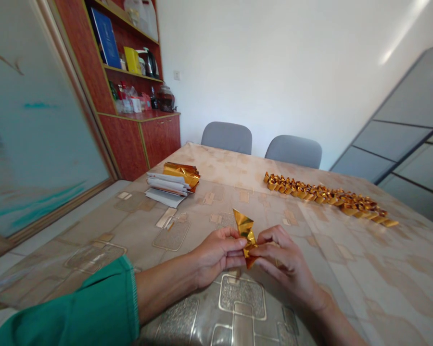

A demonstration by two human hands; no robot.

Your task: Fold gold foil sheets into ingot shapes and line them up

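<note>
A small folded piece of shiny gold foil paper, with pointed ends at top and bottom, is held above the near part of the table. My left hand pinches it from the left, thumb on its front face. On the other side, the fingers of my right hand are closed on its lower right part. My fingertips hide some of the folds. Beyond my left hand lies a stack of gold foil sheets and folded white-backed papers. Rows of folded gold foil pieces stand to the far right.
A patterned, clear-covered tablecloth spreads over the table. Two grey chairs stand at the far edge, against the white wall. To the left are a reddish wooden cabinet with shelved items and a frosted glass door.
</note>
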